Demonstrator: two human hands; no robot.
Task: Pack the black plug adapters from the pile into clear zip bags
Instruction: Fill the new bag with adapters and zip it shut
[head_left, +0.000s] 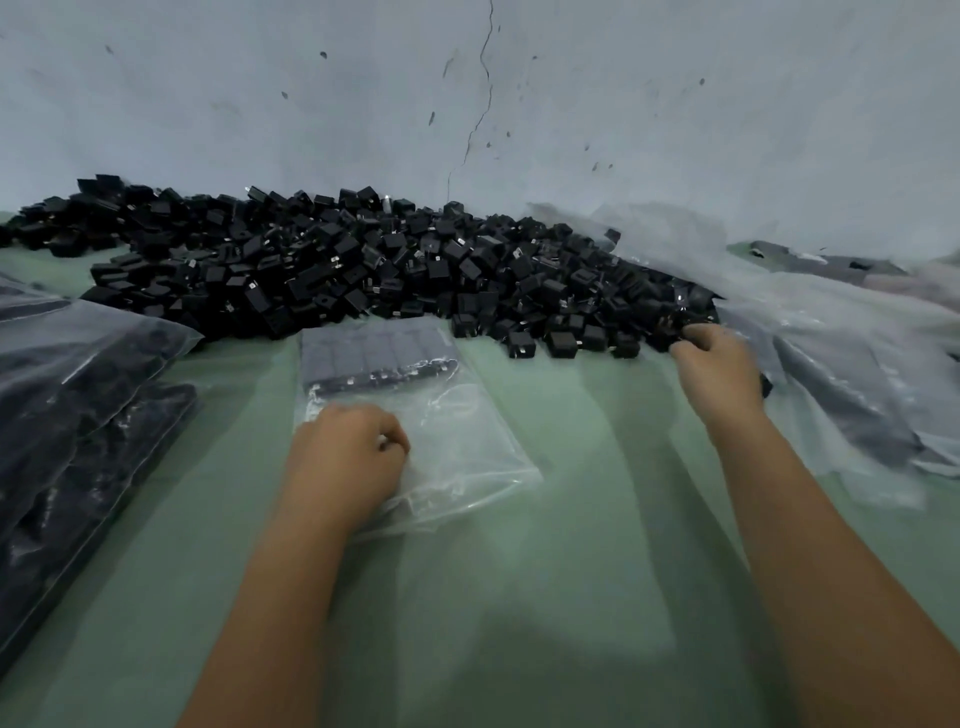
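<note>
Between the two hands lies a stretch of bare green bench (545, 545), reaching back toward the person and giving the most open room. Beyond both hands the pile of black plug adapters (363, 265) runs along the foot of the wall (467, 93), closing off the far side. Outside the left hand sit filled bags (78, 415) of adapters, stacked at the bench's edge; outside the right hand spreads a loose heap of empty clear bags (831, 332), partly over the end of the pile.

The left hand (345, 457) is curled, knuckles up, fingers bent down onto the near part of a clear zip bag (467, 431) that lies flat on the bench — it seems to grip the plastic near the opening, though the fingertips are hidden. A row of adapters (379, 356) sits inside the bag at its far end, just ahead of this hand and touching the pile's front edge.

The right hand (719, 364) reaches farther forward, its fingers curled at the near edge of the pile, touching the adapters there — whether it actually holds one I cannot tell. Both forearms stretch out bare, well apart, the right extended more than the left.
</note>
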